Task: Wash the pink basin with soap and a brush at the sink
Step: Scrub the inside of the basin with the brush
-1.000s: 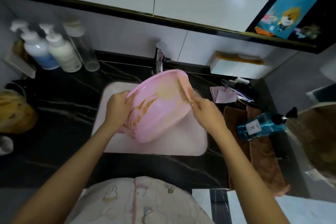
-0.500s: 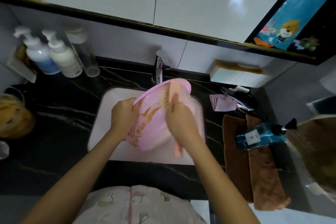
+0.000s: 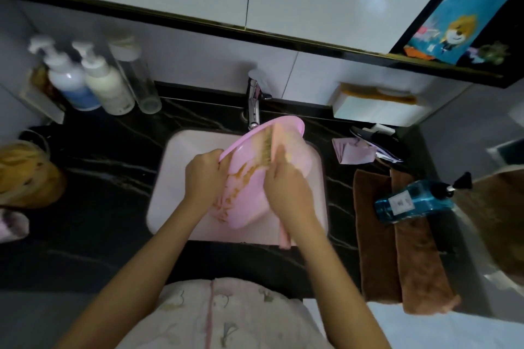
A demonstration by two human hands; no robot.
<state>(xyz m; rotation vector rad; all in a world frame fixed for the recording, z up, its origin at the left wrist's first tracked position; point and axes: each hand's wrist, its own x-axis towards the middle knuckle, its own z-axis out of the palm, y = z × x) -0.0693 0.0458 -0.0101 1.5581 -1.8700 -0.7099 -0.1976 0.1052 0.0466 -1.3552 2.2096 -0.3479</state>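
Hands both busy over the white sink [image 3: 167, 178]. The left hand [image 3: 205, 176] grips the near rim of the pink basin [image 3: 296, 147], fingers curled over the edge, and holds it tipped up on its side above the sink bowl, just below the faucet [image 3: 253, 105]. The right hand [image 3: 286, 190] is wrapped around a pinkish brush [image 3: 276, 134], its bristles pressed against the basin's inner wall (which carries brown streaks); the handle's end pokes out below the wrist. On the dark surface [image 3: 99, 193] to the right, a blue pump bottle [image 3: 411, 201] lies on brown towels [image 3: 397, 249].
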